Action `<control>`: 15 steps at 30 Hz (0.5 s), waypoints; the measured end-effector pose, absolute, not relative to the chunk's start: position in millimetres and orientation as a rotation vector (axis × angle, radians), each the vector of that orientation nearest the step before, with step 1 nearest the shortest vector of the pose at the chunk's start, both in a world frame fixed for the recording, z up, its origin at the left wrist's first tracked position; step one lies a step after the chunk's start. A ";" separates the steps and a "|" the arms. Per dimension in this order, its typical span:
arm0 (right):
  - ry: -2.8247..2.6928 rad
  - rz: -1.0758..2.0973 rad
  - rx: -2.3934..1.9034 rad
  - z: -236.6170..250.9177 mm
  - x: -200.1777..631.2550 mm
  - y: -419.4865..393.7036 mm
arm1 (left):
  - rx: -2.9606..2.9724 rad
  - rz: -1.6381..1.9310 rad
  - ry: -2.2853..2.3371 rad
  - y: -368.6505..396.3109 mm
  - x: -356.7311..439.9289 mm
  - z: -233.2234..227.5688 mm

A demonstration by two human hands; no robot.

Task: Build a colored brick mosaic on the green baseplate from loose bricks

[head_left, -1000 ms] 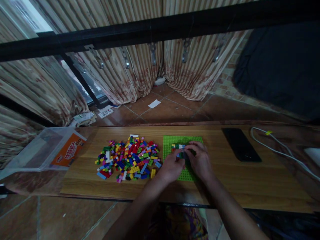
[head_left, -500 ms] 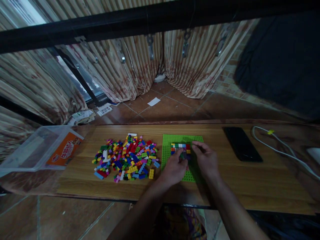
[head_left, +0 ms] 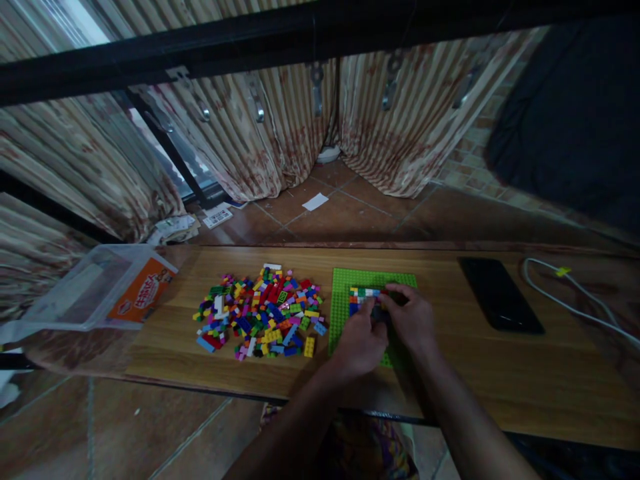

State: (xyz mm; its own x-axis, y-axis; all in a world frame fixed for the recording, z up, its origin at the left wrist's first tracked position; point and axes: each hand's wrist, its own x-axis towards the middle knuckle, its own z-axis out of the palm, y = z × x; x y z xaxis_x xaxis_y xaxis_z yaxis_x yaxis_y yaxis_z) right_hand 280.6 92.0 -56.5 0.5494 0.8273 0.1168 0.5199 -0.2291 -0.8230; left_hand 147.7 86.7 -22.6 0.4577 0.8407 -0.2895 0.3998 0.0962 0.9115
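A green studded baseplate (head_left: 341,293) lies on the wooden table, bearing a small block of multicoloured toy bricks (head_left: 358,297) in rows. My left hand (head_left: 363,339) is closed at the near side of these bricks, its thumb and forefinger around something dark that I cannot make out. At their right edge, my right hand (head_left: 413,321) has its fingers bent together against the bricks. Whatever it may pinch is hidden. Both hands cover much of the baseplate's right and near parts. Left of the baseplate spreads a pile of loose toy bricks (head_left: 274,313) in many colours.
A clear plastic box (head_left: 107,280) with an orange label stands at the table's left end. To the right lie a black phone-like slab (head_left: 501,293) and a white cable (head_left: 575,307). Behind the wooden table (head_left: 500,367) are a tiled floor and striped curtains (head_left: 270,147).
My right hand has come left, close against my left hand at the bricks. The whole view has shifted slightly, so the table's things appear farther right.
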 end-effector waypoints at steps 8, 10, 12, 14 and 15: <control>-1.033 0.551 -1.895 -52.8 280.2 95.3 | 1.583 0.458 1.168 84.5 149.0 -18.7; -1.004 0.597 -1.884 -51.8 282.1 95.5 | 1.596 0.450 1.167 82.2 143.5 -14.1; -0.964 0.649 -1.861 -50.8 285.5 94.6 | 1.608 0.486 1.168 78.7 131.4 -7.7; -0.918 0.686 -1.837 -50.0 290.3 92.4 | 1.610 0.565 1.184 75.4 111.3 -0.7; -0.883 0.690 -1.825 -49.6 293.2 90.8 | 1.608 0.621 1.212 74.7 98.3 2.5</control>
